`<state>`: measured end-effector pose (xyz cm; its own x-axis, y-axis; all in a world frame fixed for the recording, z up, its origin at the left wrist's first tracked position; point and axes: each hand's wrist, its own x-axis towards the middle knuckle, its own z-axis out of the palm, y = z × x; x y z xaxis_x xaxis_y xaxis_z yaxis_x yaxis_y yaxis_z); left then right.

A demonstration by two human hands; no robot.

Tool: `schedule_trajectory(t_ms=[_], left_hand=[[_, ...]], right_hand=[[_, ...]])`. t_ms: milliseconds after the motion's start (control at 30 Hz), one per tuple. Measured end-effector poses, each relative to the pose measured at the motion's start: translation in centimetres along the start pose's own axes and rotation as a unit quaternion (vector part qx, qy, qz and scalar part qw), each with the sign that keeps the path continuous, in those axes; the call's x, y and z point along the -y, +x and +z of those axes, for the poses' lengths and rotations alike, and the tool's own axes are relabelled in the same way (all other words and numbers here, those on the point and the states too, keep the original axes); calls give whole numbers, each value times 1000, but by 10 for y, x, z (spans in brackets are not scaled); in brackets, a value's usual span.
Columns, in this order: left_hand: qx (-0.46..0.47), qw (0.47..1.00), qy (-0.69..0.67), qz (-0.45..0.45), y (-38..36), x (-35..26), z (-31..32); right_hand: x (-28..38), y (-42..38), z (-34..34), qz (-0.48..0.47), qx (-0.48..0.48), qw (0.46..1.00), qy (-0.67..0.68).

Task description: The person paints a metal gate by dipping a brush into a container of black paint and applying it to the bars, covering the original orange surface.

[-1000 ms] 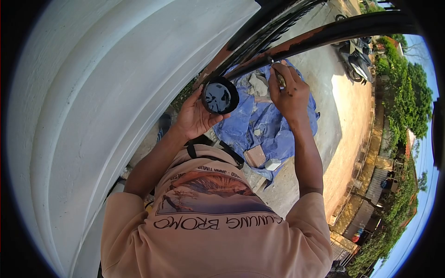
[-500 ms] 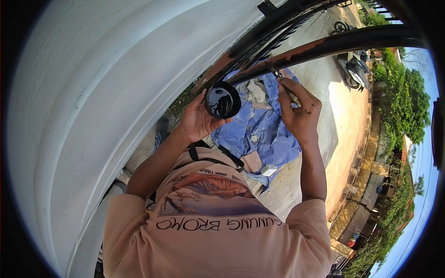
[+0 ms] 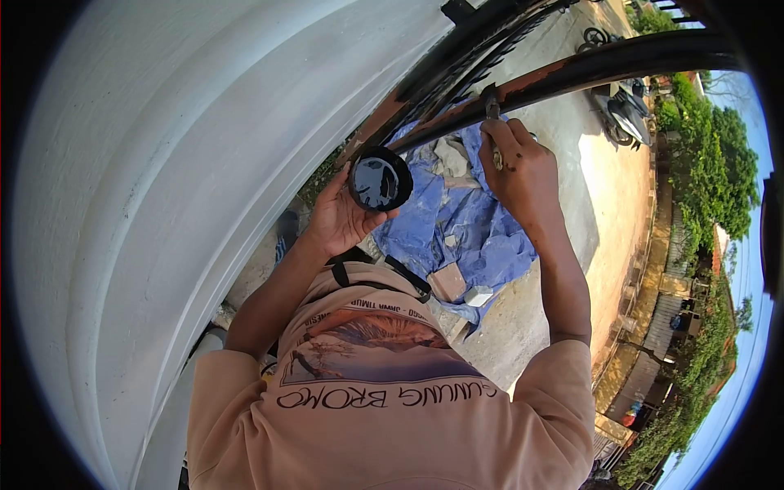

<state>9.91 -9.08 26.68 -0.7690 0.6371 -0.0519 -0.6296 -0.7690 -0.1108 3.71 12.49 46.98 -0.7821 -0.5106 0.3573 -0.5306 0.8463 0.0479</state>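
Note:
My left hand (image 3: 341, 216) cups a small round black paint tin (image 3: 380, 180), its open top showing dark glossy paint. My right hand (image 3: 523, 167) grips a paintbrush (image 3: 492, 110) whose tip rests on a rusty, partly black metal rail (image 3: 572, 73) of a gate. A second dark rail (image 3: 441, 69) runs just left of it, close to the tin.
A wide white curved column (image 3: 188, 188) fills the left. Below lie a blue tarp (image 3: 461, 220) on concrete ground with a few blocks (image 3: 447, 282). A parked scooter (image 3: 621, 110) stands at the upper right, trees and a wall beyond.
My right hand has risen and brought the brush tip up onto the rusty rail. The tin in my left hand has shifted slightly left.

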Motion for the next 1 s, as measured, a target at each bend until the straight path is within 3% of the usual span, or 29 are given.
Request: schedule_trajectory(t_ms=[267,433,567,800,900,1000], left_hand=[[-2,1000,-4,-17,8,8,7],[-5,1000,0,-17,10,10,9],[-2,1000,-9,-27,12,10,3],[10,999,-23,-33,14,11,0],[8,999,-22,-35,14,11,-1],[7,998,-28,-49,15,13,-1]], right_hand=[[3,1,-17,-9,48,999,15],[4,2,-58,10,8,999,50],[8,-3,-40,20,75,994,74],[3,0,-72,30,4,995,92],[8,1,-59,15,76,994,77],[0,11,-58,16,39,998,40]])
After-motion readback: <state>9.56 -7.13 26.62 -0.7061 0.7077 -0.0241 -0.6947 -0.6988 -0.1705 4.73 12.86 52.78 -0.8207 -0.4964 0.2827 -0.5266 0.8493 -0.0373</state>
